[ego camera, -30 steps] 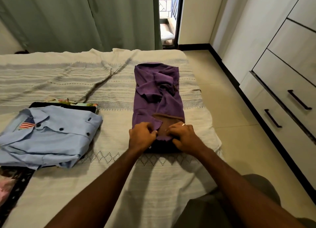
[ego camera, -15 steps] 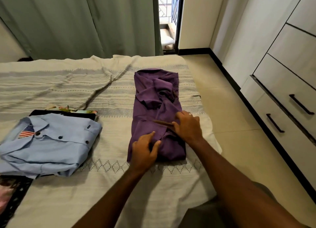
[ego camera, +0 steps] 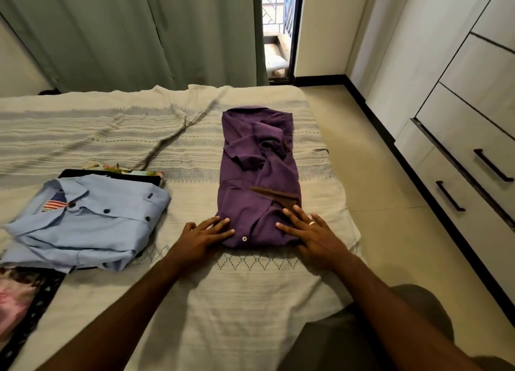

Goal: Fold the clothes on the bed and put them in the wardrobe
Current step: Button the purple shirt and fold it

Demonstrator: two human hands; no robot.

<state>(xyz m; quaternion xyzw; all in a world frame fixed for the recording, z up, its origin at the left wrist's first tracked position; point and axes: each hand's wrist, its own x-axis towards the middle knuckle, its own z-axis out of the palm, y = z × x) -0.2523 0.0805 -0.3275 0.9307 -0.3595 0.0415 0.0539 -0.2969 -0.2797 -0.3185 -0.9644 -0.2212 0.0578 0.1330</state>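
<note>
Two bare forearms reach forward from the bottom of the view over a bed covered in a pale patterned spread. Both hands lie flat with straight, spread fingers, gripping nothing. The left hand rests on the spread with its fingertips touching the near left edge of a purple shirt. The right hand, which wears a ring, presses on the shirt's near right corner.

The purple shirt is already folded into a narrow strip. Its long axis runs straight away from the person, from the hem under the hands to the collar at the far end near the far edge of the bed. It lies directly ahead, between the two hands, toward the right side of the bed. Both hands sit at the same near end, and the right has more contact with the cloth. A likely next fold would carry this near end away along that axis toward the collar.

To the left, well apart from the purple shirt, a light blue shirt with a flag patch lies folded on top of other dark and patterned clothes.

Farther back hang green curtains beside a narrow glass door. On the right, across a strip of tiled floor, stands a pale wardrobe with dark-handled drawers, all closed.
</note>
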